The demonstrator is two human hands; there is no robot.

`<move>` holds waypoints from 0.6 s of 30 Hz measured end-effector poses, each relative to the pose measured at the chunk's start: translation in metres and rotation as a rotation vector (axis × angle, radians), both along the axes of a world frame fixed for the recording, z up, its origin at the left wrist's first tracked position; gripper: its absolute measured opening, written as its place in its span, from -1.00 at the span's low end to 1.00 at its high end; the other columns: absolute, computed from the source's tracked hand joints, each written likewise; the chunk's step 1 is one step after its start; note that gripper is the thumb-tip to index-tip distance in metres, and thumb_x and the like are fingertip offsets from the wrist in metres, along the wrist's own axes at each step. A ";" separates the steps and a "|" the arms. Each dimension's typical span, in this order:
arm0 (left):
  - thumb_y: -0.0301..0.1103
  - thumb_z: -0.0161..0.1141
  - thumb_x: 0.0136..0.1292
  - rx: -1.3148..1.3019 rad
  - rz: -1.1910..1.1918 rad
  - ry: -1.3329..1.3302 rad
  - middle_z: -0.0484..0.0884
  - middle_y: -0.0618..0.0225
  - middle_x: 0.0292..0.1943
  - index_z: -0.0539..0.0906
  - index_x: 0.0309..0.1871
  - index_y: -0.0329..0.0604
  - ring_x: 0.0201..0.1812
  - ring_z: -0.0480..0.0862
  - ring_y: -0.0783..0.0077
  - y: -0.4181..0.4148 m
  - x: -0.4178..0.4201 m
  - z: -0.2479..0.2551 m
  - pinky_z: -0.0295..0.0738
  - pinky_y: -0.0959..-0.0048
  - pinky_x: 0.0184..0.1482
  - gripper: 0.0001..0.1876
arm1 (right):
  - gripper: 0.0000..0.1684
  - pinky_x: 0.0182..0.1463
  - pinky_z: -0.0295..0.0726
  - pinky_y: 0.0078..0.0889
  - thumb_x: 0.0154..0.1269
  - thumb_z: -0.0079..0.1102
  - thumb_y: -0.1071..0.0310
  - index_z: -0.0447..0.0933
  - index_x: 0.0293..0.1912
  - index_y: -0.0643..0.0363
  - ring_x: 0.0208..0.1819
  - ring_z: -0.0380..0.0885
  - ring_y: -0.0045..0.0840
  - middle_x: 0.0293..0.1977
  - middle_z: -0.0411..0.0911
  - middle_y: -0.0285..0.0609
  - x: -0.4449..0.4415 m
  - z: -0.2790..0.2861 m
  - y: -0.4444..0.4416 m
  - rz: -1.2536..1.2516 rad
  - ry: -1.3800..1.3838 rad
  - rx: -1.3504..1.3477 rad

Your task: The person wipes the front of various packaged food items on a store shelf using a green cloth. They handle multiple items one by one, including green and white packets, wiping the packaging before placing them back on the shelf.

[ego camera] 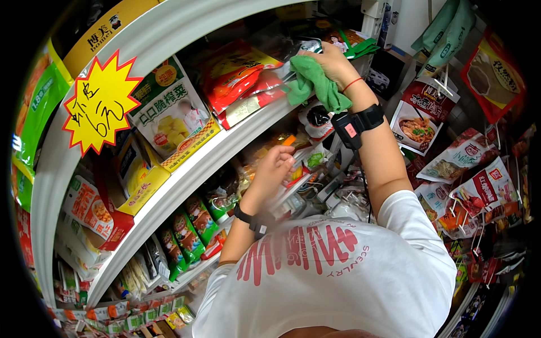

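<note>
A green cloth (310, 82) hangs bunched under my right hand (334, 63), which grips it at the shelf's front edge near its right end. Just beyond the fingers lie dark and green food packets (344, 40). Left of the cloth, red and yellow food pouches (236, 76) lie piled on the same white shelf (236, 141). My left hand (274, 167) is raised below that shelf edge, blurred, with its fingers loosely curled and nothing seen in it. Both wrists wear black straps with small devices.
A display box of pickle packets (171, 114) and a yellow starburst price sign (101, 103) stand left along the shelf. Lower shelves hold green snack packets (186, 236). Seasoning pouches (424, 116) hang on hooks at the right, close to my right arm.
</note>
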State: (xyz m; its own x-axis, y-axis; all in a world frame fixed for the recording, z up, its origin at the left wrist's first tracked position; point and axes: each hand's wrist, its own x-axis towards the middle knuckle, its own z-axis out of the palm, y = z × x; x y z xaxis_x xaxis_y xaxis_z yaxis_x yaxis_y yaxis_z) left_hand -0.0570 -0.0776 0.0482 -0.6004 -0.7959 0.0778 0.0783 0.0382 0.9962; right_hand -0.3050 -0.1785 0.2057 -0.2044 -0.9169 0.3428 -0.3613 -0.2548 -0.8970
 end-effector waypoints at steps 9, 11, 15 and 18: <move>-0.42 0.09 0.40 -0.051 -0.020 -0.049 0.56 0.38 -0.19 0.42 0.15 -0.29 -0.22 0.64 0.57 -0.001 -0.005 -0.002 0.57 0.60 -0.19 -0.70 | -0.66 -0.21 0.48 -0.63 0.24 0.11 0.52 0.46 0.04 0.23 -0.27 0.49 -0.71 -0.25 0.54 -0.33 -0.017 0.010 0.033 -0.060 -0.168 -0.349; -0.42 0.09 0.40 -0.101 -0.021 -0.057 0.56 0.37 -0.19 0.42 0.15 -0.30 -0.23 0.64 0.57 -0.002 -0.006 -0.006 0.56 0.60 -0.20 -0.69 | -0.61 -0.20 0.50 -0.62 0.26 0.12 0.51 0.43 0.09 0.23 -0.27 0.51 -0.69 -0.24 0.55 -0.28 -0.027 0.006 0.042 0.050 -0.286 -0.450; -0.41 0.09 0.40 -0.124 -0.037 -0.055 0.56 0.36 -0.18 0.41 0.16 -0.30 -0.23 0.64 0.57 -0.001 -0.013 -0.010 0.56 0.59 -0.20 -0.68 | -0.56 -0.19 0.52 -0.63 0.29 0.16 0.46 0.37 0.16 0.23 -0.26 0.52 -0.69 -0.21 0.55 -0.28 -0.040 -0.007 0.066 -0.031 -0.397 -0.410; -0.38 0.08 0.42 -0.093 -0.048 -0.017 0.56 0.32 -0.10 0.39 0.21 -0.29 -0.22 0.64 0.56 0.003 -0.015 -0.005 0.56 0.59 -0.18 -0.64 | -0.51 -0.16 0.54 -0.59 0.27 0.19 0.40 0.34 0.15 0.31 -0.23 0.52 -0.65 -0.18 0.54 -0.24 -0.062 -0.037 0.082 -0.118 -0.186 -0.439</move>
